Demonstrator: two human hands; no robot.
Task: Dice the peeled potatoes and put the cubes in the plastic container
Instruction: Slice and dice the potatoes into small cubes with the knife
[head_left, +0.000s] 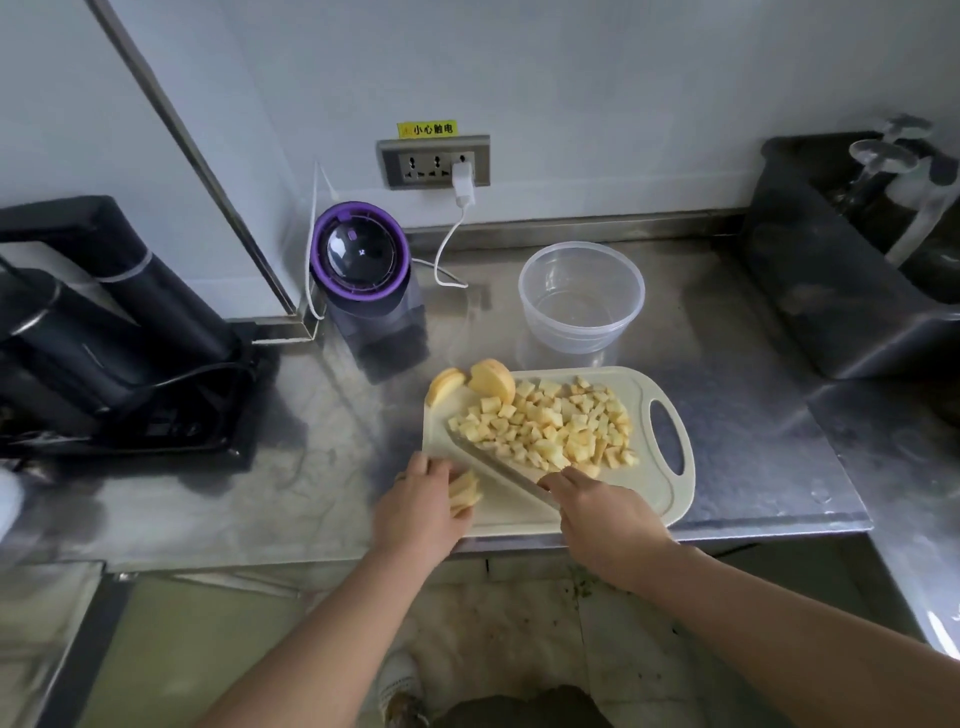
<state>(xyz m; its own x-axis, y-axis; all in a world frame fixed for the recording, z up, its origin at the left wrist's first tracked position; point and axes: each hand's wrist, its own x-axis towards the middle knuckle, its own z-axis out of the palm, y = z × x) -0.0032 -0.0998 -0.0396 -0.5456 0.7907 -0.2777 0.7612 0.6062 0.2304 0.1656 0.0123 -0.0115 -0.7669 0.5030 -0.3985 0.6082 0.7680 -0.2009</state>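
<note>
A pale cutting board (660, 483) lies on the steel counter with a heap of diced potato cubes (550, 426) on its middle. Two larger uncut potato pieces (491, 381) sit at the board's far left corner. My left hand (418, 506) holds a stack of potato slices (464, 493) at the board's near left edge. My right hand (597, 512) grips the handle of a knife (493, 465), whose blade runs up and left along the near side of the cube heap. A clear round plastic container (581, 296) stands empty just behind the board.
A purple-topped blender (361, 260) stands behind the board's left, its white cable plugged into the wall socket (434, 162). A black appliance (104, 332) fills the left counter. A steel sink with glasses (852, 249) is at the right. The counter's front edge runs just below the board.
</note>
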